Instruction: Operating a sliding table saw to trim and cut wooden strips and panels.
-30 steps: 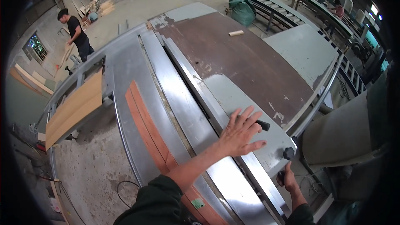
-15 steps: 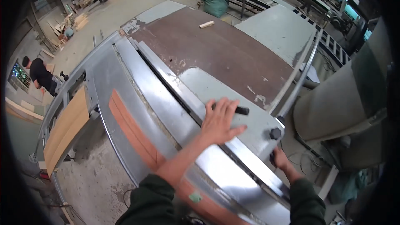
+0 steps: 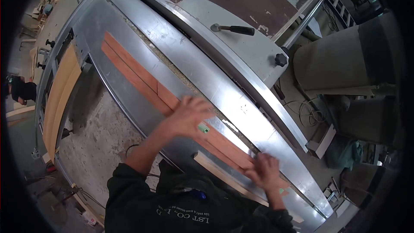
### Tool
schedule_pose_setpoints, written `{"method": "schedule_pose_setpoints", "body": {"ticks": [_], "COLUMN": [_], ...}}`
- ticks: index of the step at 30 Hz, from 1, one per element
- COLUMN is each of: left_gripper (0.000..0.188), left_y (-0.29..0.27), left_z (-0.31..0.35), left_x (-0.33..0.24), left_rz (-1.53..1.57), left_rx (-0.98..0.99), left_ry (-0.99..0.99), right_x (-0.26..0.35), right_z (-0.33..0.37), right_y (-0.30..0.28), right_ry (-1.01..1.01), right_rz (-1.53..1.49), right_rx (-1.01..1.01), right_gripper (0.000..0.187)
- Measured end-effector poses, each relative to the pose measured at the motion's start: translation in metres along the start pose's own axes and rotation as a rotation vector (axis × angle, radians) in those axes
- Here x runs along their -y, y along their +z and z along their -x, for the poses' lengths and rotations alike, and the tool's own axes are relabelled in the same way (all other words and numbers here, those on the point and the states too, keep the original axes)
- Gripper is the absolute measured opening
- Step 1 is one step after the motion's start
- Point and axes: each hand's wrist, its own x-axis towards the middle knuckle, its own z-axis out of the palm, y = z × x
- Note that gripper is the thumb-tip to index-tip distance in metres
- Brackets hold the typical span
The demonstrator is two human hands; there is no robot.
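Two reddish wooden boards (image 3: 138,77) lie side by side along the metal machine table (image 3: 146,129), with a dark gap between them. My left hand (image 3: 188,115) is over their middle, fingers bent and apart, next to a green sticker (image 3: 203,127). Near the boards' right end is my right hand (image 3: 265,170), palm down; its fingers are smeared by motion, so whether they grip the wood is unclear. A black-handled lever (image 3: 235,29) on the pale plate beyond has neither hand on it.
A pale wooden strip (image 3: 222,174) lies close to my body. Curved light-brown panels (image 3: 62,99) stand at the left frame. A black knob (image 3: 280,59) projects from the pale plate's corner. Large fabric bags (image 3: 336,60) and cables (image 3: 304,112) are at right; a person (image 3: 23,90) is far left.
My left hand has left the lever area and come back over the boards. My right hand has moved from below the pale plate's corner to the boards' right end. The view has tilted down.
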Motion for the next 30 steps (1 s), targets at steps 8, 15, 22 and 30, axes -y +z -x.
{"method": "schedule_pose_setpoints", "body": {"ticks": [8,15,22,30], "left_gripper": [0.042,0.044,0.067,0.067], "left_y": [0.020,0.013,0.030,0.030], "left_z": [-0.005,-0.076,-0.086,-0.137], "left_x": [0.000,0.047,0.049,0.106], "left_rz": [0.125,-0.146,-0.254,0.172], "left_rx": [-0.014,-0.248,-0.533,-0.594], "left_ry": [0.053,0.061,-0.467,-1.191], "right_x": [-0.005,-0.025,-0.027,0.005], "right_z": [0.008,-0.079,-0.150,-0.220], "right_y": [0.032,0.041,0.040,0.059], "right_ry": [0.015,-0.036,-0.333,-0.432], "right_rz": [0.016,0.139,0.290,0.122], "right_rx": [-0.167,-0.340,-0.358,-0.325], "right_gripper": [0.054,0.052,0.037,0.031]}}
